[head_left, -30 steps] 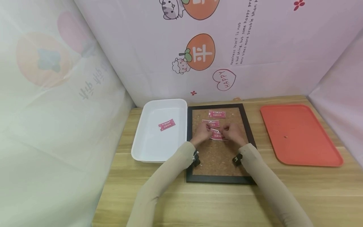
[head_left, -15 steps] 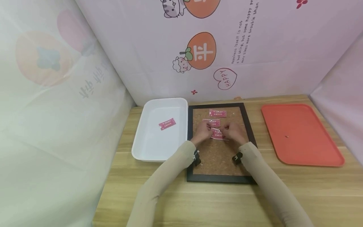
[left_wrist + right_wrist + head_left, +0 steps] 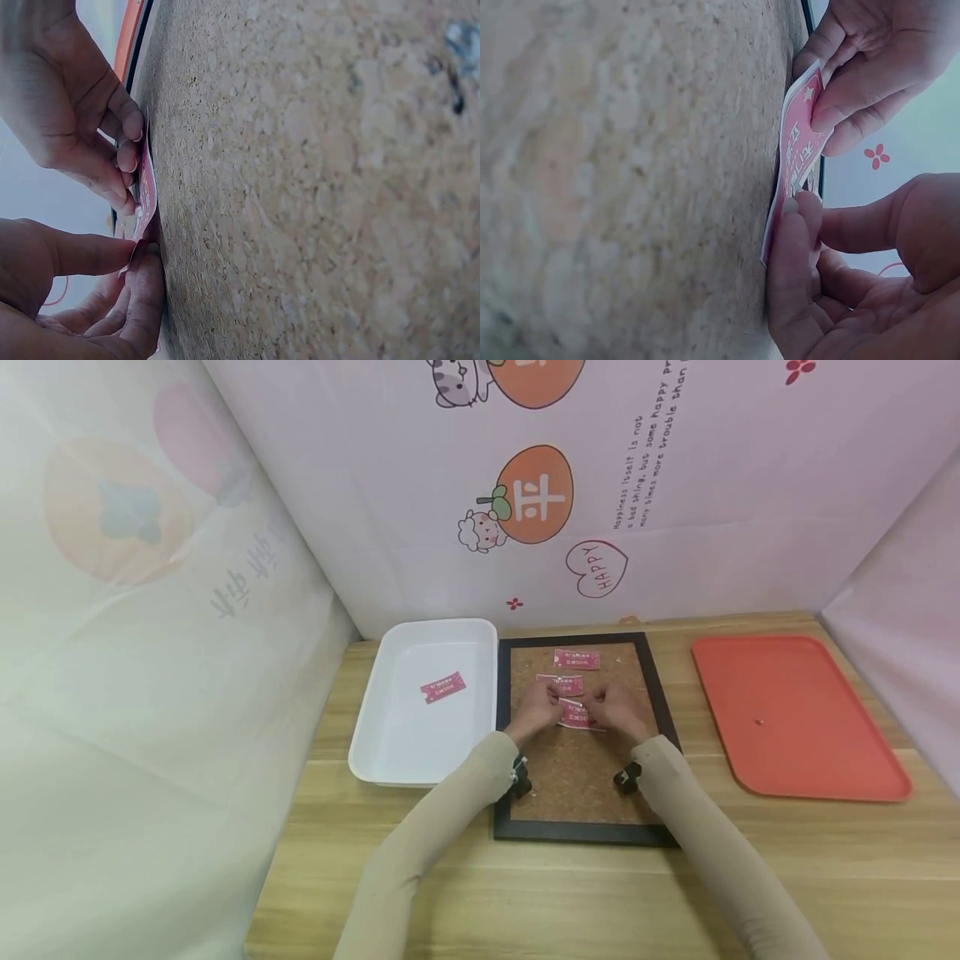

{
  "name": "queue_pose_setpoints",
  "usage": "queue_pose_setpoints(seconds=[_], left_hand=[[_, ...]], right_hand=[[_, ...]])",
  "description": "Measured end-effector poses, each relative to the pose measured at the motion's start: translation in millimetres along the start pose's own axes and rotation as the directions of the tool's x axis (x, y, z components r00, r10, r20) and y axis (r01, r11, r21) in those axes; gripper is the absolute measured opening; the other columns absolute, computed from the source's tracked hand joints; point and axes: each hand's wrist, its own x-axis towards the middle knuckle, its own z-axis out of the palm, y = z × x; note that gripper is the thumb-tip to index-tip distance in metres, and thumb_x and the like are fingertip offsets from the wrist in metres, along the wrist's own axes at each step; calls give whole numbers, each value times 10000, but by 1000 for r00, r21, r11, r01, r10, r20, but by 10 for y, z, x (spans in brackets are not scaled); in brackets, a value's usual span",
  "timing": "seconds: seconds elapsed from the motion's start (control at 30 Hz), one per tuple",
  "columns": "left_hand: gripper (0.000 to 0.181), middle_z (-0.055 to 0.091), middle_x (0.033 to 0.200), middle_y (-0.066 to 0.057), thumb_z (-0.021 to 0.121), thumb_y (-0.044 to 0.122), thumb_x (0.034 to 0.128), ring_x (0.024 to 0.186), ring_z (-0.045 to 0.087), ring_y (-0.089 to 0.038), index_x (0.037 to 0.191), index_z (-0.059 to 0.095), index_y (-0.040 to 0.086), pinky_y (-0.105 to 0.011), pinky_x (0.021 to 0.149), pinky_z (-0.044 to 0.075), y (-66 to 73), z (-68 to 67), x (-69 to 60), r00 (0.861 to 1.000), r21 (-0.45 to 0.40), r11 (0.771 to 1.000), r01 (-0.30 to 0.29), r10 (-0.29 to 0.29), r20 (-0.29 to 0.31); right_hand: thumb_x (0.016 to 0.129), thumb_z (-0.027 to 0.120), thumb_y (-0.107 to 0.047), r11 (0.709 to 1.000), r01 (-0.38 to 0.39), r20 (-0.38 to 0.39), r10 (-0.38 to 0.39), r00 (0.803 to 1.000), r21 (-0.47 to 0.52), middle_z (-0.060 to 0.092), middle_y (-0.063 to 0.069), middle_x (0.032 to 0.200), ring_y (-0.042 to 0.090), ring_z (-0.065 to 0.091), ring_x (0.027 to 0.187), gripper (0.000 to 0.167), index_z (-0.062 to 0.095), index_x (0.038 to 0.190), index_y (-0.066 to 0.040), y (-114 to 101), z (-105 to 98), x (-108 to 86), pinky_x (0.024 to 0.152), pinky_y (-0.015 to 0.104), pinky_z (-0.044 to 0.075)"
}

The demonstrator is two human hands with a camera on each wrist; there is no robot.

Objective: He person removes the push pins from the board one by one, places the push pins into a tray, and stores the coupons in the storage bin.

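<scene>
Three pink coupons lie one below another on a black-framed cork board (image 3: 577, 785). On the lowest coupon (image 3: 576, 717), my left hand (image 3: 534, 708) pinches the left end between thumb and fingers. My right hand (image 3: 618, 710) has thumb and index finger together at the coupon's upper edge, around a tiny pale thumbtack (image 3: 581, 704) that their tips mostly cover. In the right wrist view the coupon (image 3: 799, 135) bends slightly off the cork. The top coupon (image 3: 577, 659) and the middle coupon (image 3: 570, 686) each show a small white dot near the upper edge.
Left of the board stands a white tray (image 3: 358, 752) with one pink coupon (image 3: 442, 687) inside. A red tray (image 3: 810, 727) lies to the right, bearing one tiny object (image 3: 759, 722). A printed cloth (image 3: 420, 543) hangs behind the wooden table (image 3: 495, 910).
The head view has shifted very slightly. Both hands stay at the lowest coupon with hardly any movement, and the other coupons keep their places.
</scene>
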Motion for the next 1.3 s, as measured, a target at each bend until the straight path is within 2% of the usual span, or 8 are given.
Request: queue_pose_setpoints(seconds=[0.27,0.5,0.83,1.03,1.3], left_hand=[[201,682,970,-55,706,84,940,814,649,-162,1136,663,91,-274,693,552,-17,2,27,1000,-6,1000,11,-11,7],[185,674,941,-33,693,110,935,792,646,-171,1117,666,127,-287,656,546,-96,41,159,999,8,1000,22,-23,23],[199,672,974,-48,697,81,952,818,640,-155,1147,657,87,-269,692,545,3,6,3,1000,0,1000,16,-16,-9],[207,662,976,-36,696,83,955,814,615,-130,1158,660,91,-240,686,519,20,9,-14,999,17,1000,25,-25,-24],[214,669,961,-33,696,67,942,798,618,-123,1152,668,91,-234,667,517,3,9,-12,1000,8,1000,5,-5,-22]], right_hand=[[1005,641,-214,1000,8,35,-9,999,25,752,122,963,165,674,782,252,752,1106,-12,-22,-25,6,642,236,527],[1009,640,-208,1000,-21,29,21,999,-2,755,101,946,172,648,780,225,771,1097,-47,-27,-28,43,639,250,489],[1019,629,-205,999,-36,33,36,999,-8,751,113,948,170,622,767,247,763,1110,-19,-51,-9,35,627,248,471],[1019,621,-184,1000,-29,28,29,999,1,727,103,903,172,595,750,245,760,1102,1,-58,2,38,619,252,460],[1032,612,-220,996,-91,39,91,995,-13,719,121,1024,201,627,847,245,737,1143,-41,-74,9,41,684,275,474]])
